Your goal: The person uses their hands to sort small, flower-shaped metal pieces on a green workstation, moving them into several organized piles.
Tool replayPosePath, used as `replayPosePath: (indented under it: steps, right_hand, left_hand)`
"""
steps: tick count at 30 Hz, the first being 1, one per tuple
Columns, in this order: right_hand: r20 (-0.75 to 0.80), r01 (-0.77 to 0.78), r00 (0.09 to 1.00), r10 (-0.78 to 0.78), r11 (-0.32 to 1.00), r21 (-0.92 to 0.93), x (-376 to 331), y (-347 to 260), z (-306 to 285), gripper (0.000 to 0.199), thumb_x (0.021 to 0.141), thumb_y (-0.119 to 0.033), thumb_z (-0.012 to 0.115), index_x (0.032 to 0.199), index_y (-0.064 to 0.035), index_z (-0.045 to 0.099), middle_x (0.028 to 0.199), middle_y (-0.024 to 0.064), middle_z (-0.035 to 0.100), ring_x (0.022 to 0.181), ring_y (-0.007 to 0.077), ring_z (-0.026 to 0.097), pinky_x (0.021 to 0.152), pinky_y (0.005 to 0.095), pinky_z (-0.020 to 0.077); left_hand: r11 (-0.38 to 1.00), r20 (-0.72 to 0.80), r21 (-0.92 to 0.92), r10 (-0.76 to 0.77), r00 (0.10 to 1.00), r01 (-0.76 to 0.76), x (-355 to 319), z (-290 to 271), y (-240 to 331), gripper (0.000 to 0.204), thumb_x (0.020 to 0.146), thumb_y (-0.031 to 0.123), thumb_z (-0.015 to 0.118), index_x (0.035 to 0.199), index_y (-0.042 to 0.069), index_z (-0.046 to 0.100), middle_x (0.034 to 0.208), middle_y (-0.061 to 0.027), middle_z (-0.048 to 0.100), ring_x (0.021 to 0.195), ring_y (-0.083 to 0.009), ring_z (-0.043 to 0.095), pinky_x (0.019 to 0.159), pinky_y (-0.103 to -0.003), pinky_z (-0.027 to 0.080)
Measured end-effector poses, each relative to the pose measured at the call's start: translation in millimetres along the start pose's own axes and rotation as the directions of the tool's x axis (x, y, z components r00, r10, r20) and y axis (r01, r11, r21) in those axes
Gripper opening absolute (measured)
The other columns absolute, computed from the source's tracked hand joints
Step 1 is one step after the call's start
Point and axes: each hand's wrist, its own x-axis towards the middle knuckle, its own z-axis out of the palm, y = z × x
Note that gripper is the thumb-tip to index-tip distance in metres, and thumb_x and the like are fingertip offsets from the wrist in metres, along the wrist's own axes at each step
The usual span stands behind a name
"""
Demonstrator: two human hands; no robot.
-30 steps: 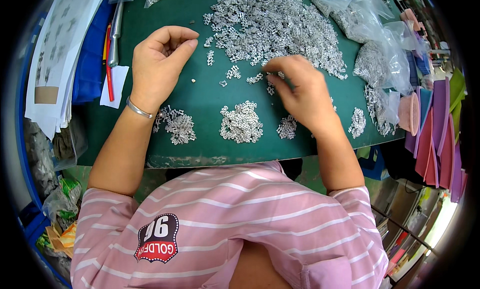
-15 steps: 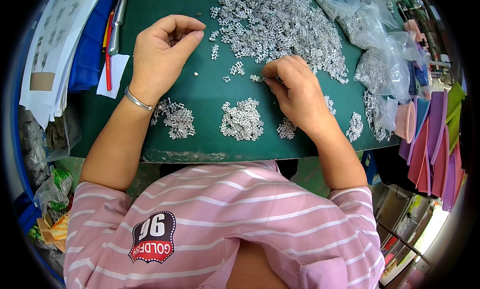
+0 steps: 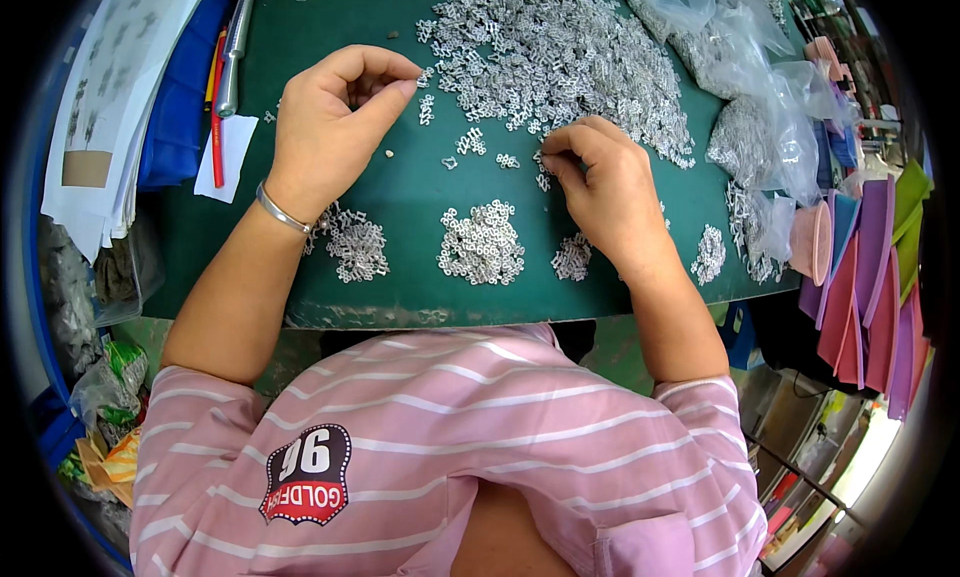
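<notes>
My left hand [image 3: 335, 112] has thumb and forefinger pinched at a small silver metal piece [image 3: 425, 77], at the left edge of a big heap of such pieces [image 3: 550, 57]. The other fingers are curled under. My right hand [image 3: 610, 182] is closed in a pinch beside a few loose pieces [image 3: 543, 181]; what its fingertips grip is hidden. Between the hands lie small clusters [image 3: 471, 141] and single pieces [image 3: 449, 163]. Nearer the table's front edge sit separate piles: one by my left wrist [image 3: 357, 245], one in the middle [image 3: 481, 243], one by my right forearm [image 3: 572, 257].
Clear plastic bags of metal pieces [image 3: 745, 137] stand at the right, near a small pile [image 3: 709, 255]. Pink and purple sheets [image 3: 870, 287] hang beyond the table's right edge. At the left are a blue tray [image 3: 185, 97], papers [image 3: 100, 107], a red pen [image 3: 217, 137] and a metal rod [image 3: 233, 57].
My left hand has moved slightly right and nearer, its fingertips reaching a piece at the heap's edge. My right hand has shifted right, away from a small cluster that stays on the table.
</notes>
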Motion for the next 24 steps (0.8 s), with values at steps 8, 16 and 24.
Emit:
replayPosePath:
  steps: [8, 16, 24]
  right_hand:
    - [0.041, -0.083, 0.996, 0.083, 0.997, -0.003, 5.0, -7.5, -3.5, 0.018, 0.074, 0.001, 0.069, 0.09, -0.0013, 0.059, 0.084, 0.0138, 0.063, 0.083, 0.0333, 0.061, 0.075, 0.0415, 0.0491]
    - [0.023, -0.164, 0.983, 0.18, 0.829, 0.534, -4.1, 2.6, -1.1, 0.027, 0.078, 0.009, 0.068, 0.097, -0.0024, 0.054, 0.084, 0.004, 0.062, 0.085, 0.0125, 0.063, 0.078, 0.0265, 0.0506]
    - [-0.154, 0.135, 0.988, -0.026, 0.641, 0.755, -27.5, 15.6, -2.0, 0.04, 0.078, 0.018, 0.063, 0.107, -0.0016, 0.044, 0.099, 0.0117, 0.06, 0.092, 0.0164, 0.062, 0.083, 0.0286, 0.0511]
  left_hand:
    - [0.997, 0.045, 0.057, -0.054, 0.998, 0.051, -2.3, -2.2, 6.5, 0.011, 0.086, 0.0, 0.067, 0.097, -0.001, 0.068, 0.087, 0.0007, 0.065, 0.077, -0.0044, 0.057, 0.07, -0.018, 0.046]
    - [0.999, 0.031, 0.01, -0.047, 0.998, 0.047, -2.9, -0.8, 9.4, 0.01, 0.086, 0.0, 0.067, 0.096, 0.0, 0.068, 0.087, 0.0011, 0.065, 0.078, -0.004, 0.058, 0.07, -0.018, 0.046]
    - [0.999, 0.005, 0.014, -0.047, 0.999, 0.047, -1.1, -2.1, 2.7, 0.01, 0.085, 0.003, 0.067, 0.094, 0.002, 0.069, 0.083, 0.0004, 0.066, 0.074, -0.0044, 0.058, 0.068, -0.019, 0.047]
